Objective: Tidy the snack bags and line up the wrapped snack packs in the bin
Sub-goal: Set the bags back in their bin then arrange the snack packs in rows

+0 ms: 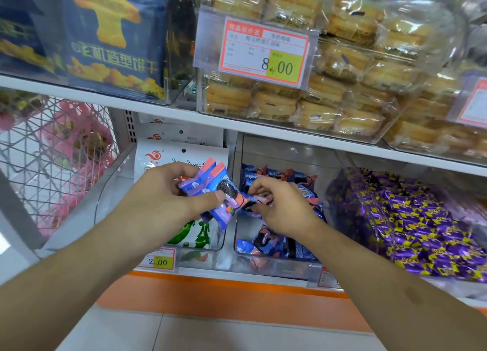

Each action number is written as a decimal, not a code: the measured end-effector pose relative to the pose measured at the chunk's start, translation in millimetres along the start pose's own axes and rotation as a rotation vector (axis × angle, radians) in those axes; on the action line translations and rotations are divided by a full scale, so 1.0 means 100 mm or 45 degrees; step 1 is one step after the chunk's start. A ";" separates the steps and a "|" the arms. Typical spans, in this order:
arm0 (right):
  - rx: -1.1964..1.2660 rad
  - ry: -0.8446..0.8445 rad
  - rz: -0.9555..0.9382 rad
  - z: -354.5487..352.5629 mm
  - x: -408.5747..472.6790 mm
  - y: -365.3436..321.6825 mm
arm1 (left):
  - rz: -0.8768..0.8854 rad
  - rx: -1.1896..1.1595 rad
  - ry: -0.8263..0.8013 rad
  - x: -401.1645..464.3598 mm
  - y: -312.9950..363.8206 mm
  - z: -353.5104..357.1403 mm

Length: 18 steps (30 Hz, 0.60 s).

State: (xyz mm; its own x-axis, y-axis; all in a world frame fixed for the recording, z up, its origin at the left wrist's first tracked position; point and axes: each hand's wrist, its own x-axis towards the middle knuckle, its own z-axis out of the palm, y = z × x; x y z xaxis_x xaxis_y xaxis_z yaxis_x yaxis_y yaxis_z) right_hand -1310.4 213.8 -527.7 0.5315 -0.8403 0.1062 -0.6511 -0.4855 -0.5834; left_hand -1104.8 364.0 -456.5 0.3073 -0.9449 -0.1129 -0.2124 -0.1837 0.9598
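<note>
Left hand [163, 192] grips a fan of purple snack packs [210, 190]; right hand [276, 205] pinches another pack [254, 200] above the bin [263, 261].

- Several purple-and-pink wrapped snack packs [210, 190] printed with a dark cookie, fanned together, raised in front of the shelf.
- Blue wrapped snack packs [266, 242] lying jumbled in the clear plastic bin [274, 265].
- White snack bags [181, 153] standing upright in the neighbouring bin.

Both forearms reach forward, hands close together; left hand [168, 192] curled in a grip, thumb on top, right hand [279, 205] pinching, fingers bent.
</note>
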 end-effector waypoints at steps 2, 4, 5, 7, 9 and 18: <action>-0.003 0.047 -0.012 0.00 0.02 0.01 | -0.002 0.015 0.002 0.01 -0.01 -0.01; -0.027 0.066 -0.017 0.01 0.03 0.04 | -0.002 0.019 0.005 0.01 -0.02 -0.01; -0.063 0.045 -0.021 0.03 0.04 0.06 | -0.006 0.019 0.004 0.00 -0.02 -0.01; -0.180 -0.030 -0.060 0.10 0.03 0.09 | -0.012 0.032 0.002 0.00 -0.01 0.00; -0.345 -0.059 -0.132 0.15 0.03 0.12 | -0.016 0.036 0.008 0.00 -0.01 0.01; -0.650 0.020 -0.018 0.08 0.07 0.13 | -0.031 0.046 0.018 0.00 -0.01 0.00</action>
State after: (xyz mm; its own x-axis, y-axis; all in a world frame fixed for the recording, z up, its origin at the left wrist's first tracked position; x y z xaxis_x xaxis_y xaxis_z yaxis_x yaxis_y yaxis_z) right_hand -1311.3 203.9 -540.6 0.5367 -0.8344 0.1258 -0.8276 -0.5496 -0.1145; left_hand -1104.7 364.3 -457.3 0.3259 -0.9362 -0.1319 -0.2379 -0.2162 0.9469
